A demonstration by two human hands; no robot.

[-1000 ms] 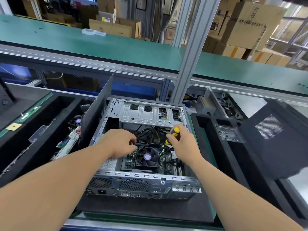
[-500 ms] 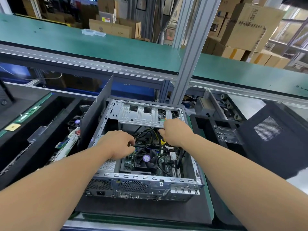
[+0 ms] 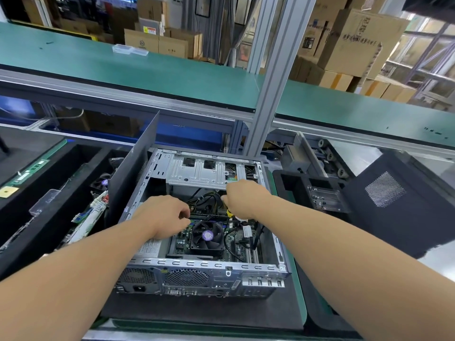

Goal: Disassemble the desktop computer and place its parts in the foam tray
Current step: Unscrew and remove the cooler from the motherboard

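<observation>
The open desktop case [image 3: 202, 264] lies on its side in front of me, with the CPU fan [image 3: 207, 235] and motherboard exposed. My left hand [image 3: 163, 216] reaches in from the left, fingers curled at the memory slots beside the fan; what they pinch, if anything, is hidden. My right hand [image 3: 242, 198] sits under the silver drive cage [image 3: 202, 172] among the cables and grips a yellow-handled screwdriver [image 3: 229, 213], of which only a bit of yellow shows. A black foam tray [image 3: 61, 168] at the left holds boards and a small fan.
A dark side panel [image 3: 134, 185] leans upright between the case and the left tray. Another black foam tray [image 3: 285, 178] and a mesh-vented black panel [image 3: 394, 205] stand to the right. An aluminium post [image 3: 269, 89] rises behind the case, below a green shelf.
My right hand moved away from me, from beside the fan to just under the drive cage, and turned over, hiding the screwdriver handle. My left hand barely moved.
</observation>
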